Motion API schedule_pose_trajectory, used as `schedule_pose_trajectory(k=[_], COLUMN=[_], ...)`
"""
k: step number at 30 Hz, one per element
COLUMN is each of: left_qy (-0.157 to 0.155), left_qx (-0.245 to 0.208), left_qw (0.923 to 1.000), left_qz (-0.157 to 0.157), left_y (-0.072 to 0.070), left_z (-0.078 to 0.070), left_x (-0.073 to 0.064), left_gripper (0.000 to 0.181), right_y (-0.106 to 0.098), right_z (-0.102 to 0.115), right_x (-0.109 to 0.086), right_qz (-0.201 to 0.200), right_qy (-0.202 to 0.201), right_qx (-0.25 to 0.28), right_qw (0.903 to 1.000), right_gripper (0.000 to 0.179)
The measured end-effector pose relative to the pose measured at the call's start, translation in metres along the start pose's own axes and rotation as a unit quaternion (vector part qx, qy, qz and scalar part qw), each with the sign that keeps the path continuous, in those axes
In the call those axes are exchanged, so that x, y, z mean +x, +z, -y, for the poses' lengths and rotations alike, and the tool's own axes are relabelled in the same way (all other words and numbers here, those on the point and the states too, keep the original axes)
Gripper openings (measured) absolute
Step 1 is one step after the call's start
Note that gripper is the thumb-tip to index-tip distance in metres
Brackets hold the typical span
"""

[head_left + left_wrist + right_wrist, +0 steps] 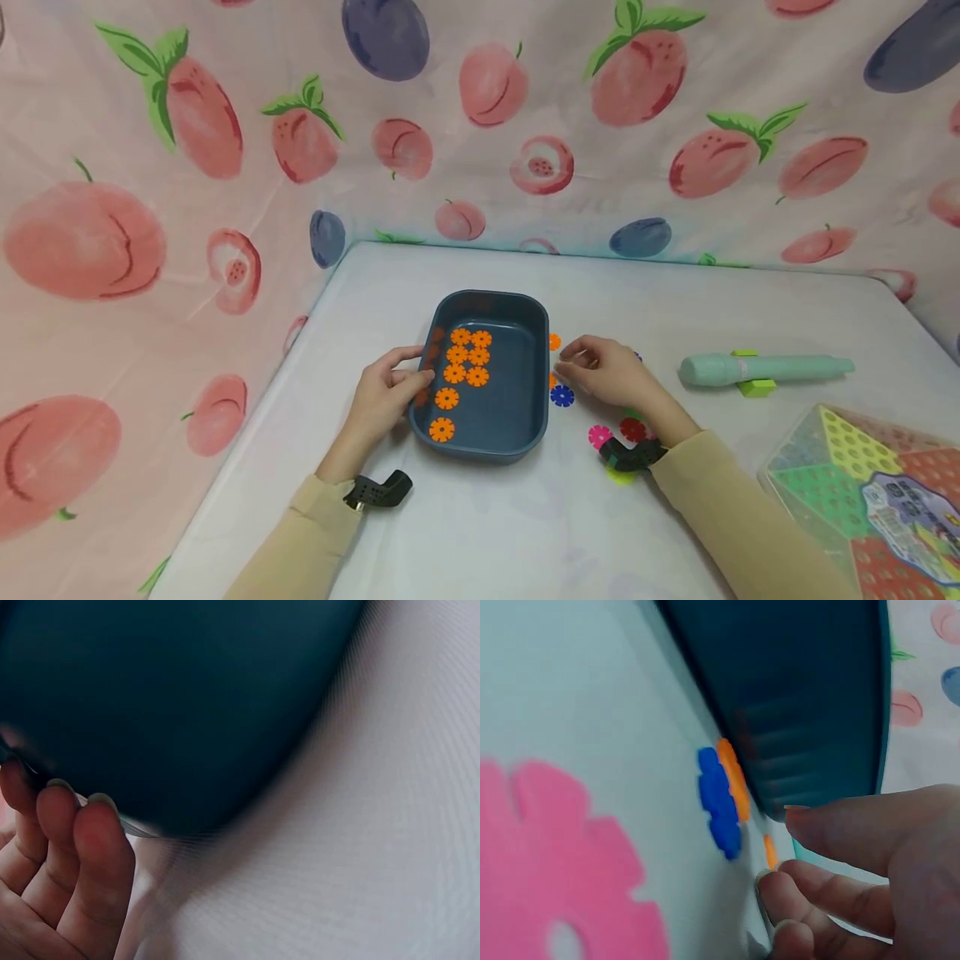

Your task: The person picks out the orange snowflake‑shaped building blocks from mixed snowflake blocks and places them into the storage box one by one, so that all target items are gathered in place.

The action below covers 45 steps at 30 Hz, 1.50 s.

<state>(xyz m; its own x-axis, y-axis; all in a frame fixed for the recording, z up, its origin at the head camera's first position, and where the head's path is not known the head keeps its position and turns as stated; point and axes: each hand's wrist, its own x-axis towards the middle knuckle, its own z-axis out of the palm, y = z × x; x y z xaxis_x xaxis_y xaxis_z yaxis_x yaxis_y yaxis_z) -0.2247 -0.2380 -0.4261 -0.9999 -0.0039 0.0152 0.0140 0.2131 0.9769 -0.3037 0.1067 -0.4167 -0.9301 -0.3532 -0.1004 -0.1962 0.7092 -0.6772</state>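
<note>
A dark blue rectangular tray [517,392] holds several orange flower-shaped discs [457,373], most in two columns along its left side. My left hand [386,392] grips the tray's left wall, thumb at the rim; the left wrist view shows its fingers [101,847] against the outside. Just right of the tray is my right hand [611,371], its fingers loosely bent with a gap between thumb and forefinger and nothing held. Near its fingertips lie an orange disc [769,851], another orange disc [733,780] and a blue disc [718,802], close by the tray's right wall.
Pink [599,437] and dark red [632,429] discs lie under the right wrist, with a yellow one [620,476] partly hidden. A mint-green tube [772,369] rests across yellow-green blocks [756,388] to the right. At front right sits a clear box with a colourful perforated board [832,492].
</note>
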Motion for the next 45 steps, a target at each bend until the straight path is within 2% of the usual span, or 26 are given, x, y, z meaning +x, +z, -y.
schedule_pose_trajectory(k=[14, 28, 35, 45], left_qy=[0.000, 0.000, 0.003, -0.003], left_qx=[0.004, -0.003, 0.004, 0.000], left_qw=[1.0000, 1.0000, 1.0000, 1.0000], left_qz=[-0.005, 0.000, -0.002, -0.002], left_y=[0.000, 0.002, 0.003, 0.002], left_z=[0.004, 0.001, 0.000, -0.001], left_x=[-0.002, -0.004, -0.003, -0.002], left_gripper=[0.041, 0.042, 0.042, 0.042], right_y=[0.010, 0.013, 0.013, 0.016], right_z=[0.004, 0.007, 0.010, 0.014], right_x=[-0.001, -0.004, -0.007, -0.006], right_qz=[0.004, -0.001, -0.005, 0.006], right_qy=[-0.009, -0.034, -0.032, -0.060], right_qx=[-0.053, -0.084, -0.085, -0.080], right_qw=[0.9985, 0.9959, 0.9958, 0.9950], right_gripper=[0.049, 0.043, 0.039, 0.037])
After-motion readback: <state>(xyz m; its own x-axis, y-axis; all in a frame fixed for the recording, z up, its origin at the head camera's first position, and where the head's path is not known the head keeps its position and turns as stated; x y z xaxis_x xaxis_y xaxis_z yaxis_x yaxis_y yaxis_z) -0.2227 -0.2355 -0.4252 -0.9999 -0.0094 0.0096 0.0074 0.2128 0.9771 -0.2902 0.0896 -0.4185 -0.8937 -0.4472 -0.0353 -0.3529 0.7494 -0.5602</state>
